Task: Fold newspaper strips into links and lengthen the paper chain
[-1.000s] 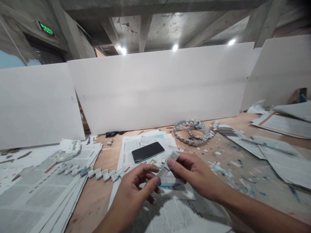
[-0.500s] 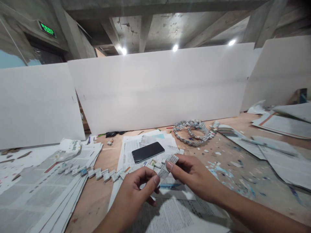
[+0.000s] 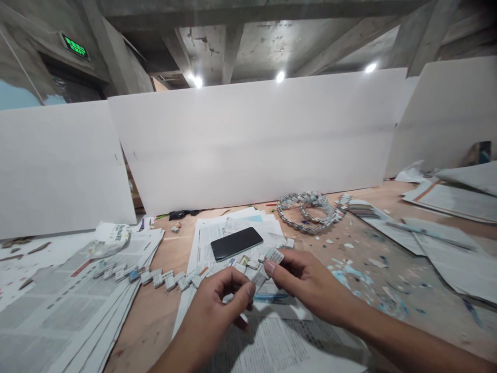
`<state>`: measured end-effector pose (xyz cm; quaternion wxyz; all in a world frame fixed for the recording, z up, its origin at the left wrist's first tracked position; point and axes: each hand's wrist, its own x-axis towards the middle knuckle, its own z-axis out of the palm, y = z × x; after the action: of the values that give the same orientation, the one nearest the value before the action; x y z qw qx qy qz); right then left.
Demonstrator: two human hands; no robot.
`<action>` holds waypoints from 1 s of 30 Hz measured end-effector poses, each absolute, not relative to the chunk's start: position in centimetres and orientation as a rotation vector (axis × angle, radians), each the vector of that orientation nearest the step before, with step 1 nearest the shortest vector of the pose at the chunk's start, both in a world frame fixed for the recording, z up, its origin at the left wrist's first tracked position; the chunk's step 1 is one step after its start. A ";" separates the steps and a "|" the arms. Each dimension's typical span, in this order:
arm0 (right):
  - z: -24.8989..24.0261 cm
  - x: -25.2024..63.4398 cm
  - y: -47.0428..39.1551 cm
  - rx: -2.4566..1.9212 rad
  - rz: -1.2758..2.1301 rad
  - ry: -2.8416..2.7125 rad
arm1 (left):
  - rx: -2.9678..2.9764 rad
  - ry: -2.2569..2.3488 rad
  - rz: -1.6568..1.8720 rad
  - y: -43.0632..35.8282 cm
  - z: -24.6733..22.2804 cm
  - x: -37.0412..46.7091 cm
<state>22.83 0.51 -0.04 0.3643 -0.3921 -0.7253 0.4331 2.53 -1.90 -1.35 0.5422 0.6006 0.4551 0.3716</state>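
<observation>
The right hand is on the near right side of the phone, its thumb and forefinger closed on a strip of folded printed paper. The strip is just off the phone's near right corner; its upper part tilts up beside the right thumb, and its lower part slants down toward the left hand.

The left hand is nearer the wearer than the phone, fingers curled, with the thumb tip at the strip's lower end. Whether it pinches that end or only rests against it cannot be told.

Left of the phone, a chain of small folded paper links runs in a zigzag from the left hand out over a stack of newspapers. A crumpled white bag lies on that stack, also left of the phone. Beyond the phone and to its right, a coil of similar links rests on the table. Printed sheets lie under the phone. Well to its right are paint-like blue flecks and more papers. Behind the phone stands a white board.
</observation>
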 end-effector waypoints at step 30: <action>-0.5 22.9 0.8 -0.947 1.315 -1.677 | 1.455 1.100 0.906 -2.1 -1.0 2.5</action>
<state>22.86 0.75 -0.46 0.3940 -0.3732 -0.6610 0.5182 2.53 -2.06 -0.97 0.5248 0.6082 0.4596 0.3787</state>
